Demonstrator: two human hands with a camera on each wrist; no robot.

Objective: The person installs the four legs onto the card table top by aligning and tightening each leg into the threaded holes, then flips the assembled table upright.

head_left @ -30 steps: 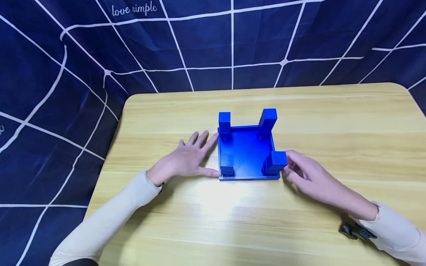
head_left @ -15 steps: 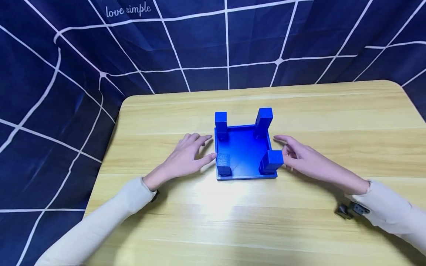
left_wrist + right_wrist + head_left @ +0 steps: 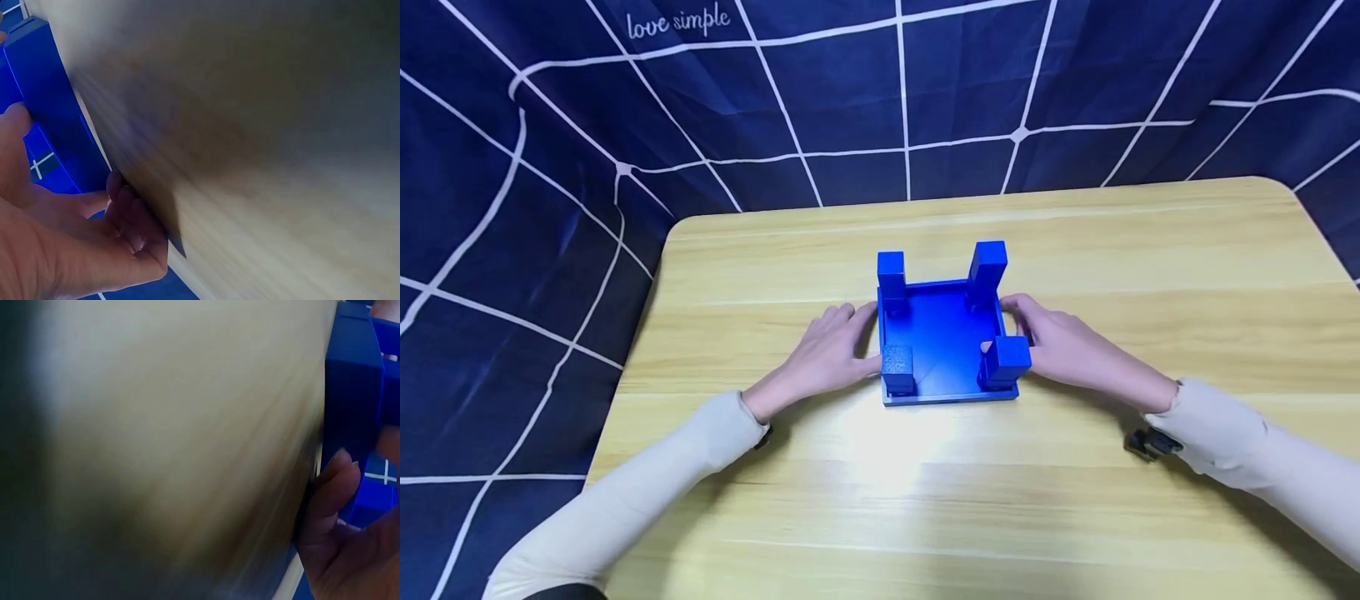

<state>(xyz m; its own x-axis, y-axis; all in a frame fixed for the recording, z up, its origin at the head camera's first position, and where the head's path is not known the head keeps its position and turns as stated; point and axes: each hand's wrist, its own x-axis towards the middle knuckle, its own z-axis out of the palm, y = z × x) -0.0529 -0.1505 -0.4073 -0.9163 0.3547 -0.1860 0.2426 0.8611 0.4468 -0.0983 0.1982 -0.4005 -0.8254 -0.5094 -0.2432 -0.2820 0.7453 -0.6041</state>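
A small blue square table [image 3: 942, 337] lies upside down on the wooden tabletop, its square legs pointing up at the corners. At its left side my left hand [image 3: 826, 350] grips the rim. In the left wrist view the thumb of that hand [image 3: 69, 244] lies over the blue edge [image 3: 53, 94], with the fingers curled low along the outside. My right hand [image 3: 1071, 346] holds the right rim, its thumb tip showing inside beside the near right leg [image 3: 1006, 360]. In the right wrist view, its fingers [image 3: 340, 484] touch the outer side of the blue edge [image 3: 353, 394].
The light wooden tabletop [image 3: 820, 508] extends around the blue table on all sides. Dark blue cloth [image 3: 850, 92] with white grid lines hangs behind and to the left of it. A dark wrist device [image 3: 1153, 442] shows under the right sleeve.
Both hands have closed in on the rim. The left hand drew in its spread fingers, and the right thumb went over the edge. The blue table stays about where it was on the tabletop.
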